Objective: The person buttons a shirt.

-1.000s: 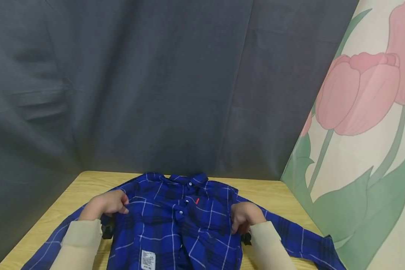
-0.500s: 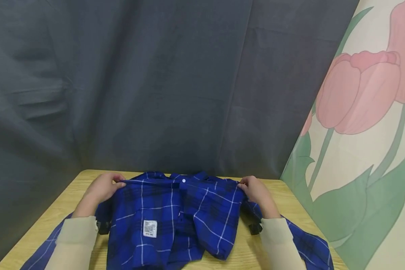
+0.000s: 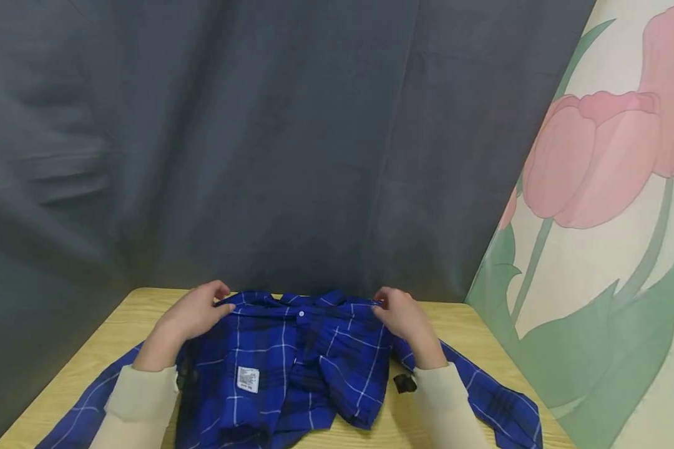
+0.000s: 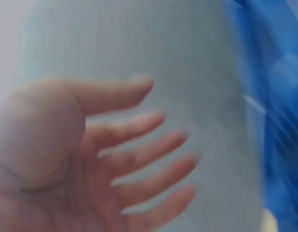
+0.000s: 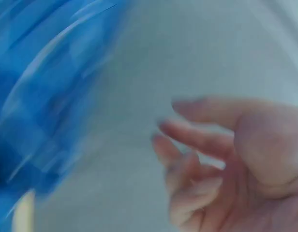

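A blue plaid button-up shirt [image 3: 264, 346] lies on the wooden table, its body folded over toward the collar and its sleeves spread to both sides. A white printed label [image 3: 248, 379] shows on the folded part. My left hand [image 3: 193, 312] is at the fold's upper left corner; in the left wrist view its fingers [image 4: 158, 179] are spread, with nothing between them and the blurred shirt [image 4: 284, 121] off to the right. By the upper right corner is my right hand [image 3: 404, 318]. Its fingers [image 5: 197, 137] are loosely bent and hold nothing in the right wrist view.
The wooden table [image 3: 112, 337] ends at a dark grey curtain [image 3: 269, 156] behind. A wall with painted tulips [image 3: 595, 156] stands at the right. A black wrist mount [image 3: 405, 383] sits under the right forearm.
My hands rose from the shirt's sides to its far end, folding the body over with the upper edge pinched. Since then they have let go and shifted inward.
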A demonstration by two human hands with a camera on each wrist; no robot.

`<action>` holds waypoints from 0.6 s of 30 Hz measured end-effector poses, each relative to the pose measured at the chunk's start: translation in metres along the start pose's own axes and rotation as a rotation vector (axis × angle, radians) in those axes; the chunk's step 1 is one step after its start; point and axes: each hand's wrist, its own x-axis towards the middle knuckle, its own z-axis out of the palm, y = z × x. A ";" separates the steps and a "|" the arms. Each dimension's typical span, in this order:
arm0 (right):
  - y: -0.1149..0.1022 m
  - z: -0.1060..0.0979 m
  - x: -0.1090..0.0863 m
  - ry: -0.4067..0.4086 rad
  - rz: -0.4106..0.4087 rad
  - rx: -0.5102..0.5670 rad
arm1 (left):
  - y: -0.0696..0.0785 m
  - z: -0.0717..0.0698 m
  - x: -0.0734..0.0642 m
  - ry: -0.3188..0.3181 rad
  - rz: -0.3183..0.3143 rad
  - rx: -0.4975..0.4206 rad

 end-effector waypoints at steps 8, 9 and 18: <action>-0.094 0.031 0.013 -0.288 -0.193 0.052 | 0.074 0.049 0.026 -0.298 0.049 0.097; -0.098 0.041 0.017 -0.295 -0.203 0.033 | 0.075 0.060 0.029 -0.297 0.033 0.112; -0.087 0.090 0.032 -0.320 -0.095 -0.116 | 0.061 0.126 0.048 -0.157 -0.021 0.041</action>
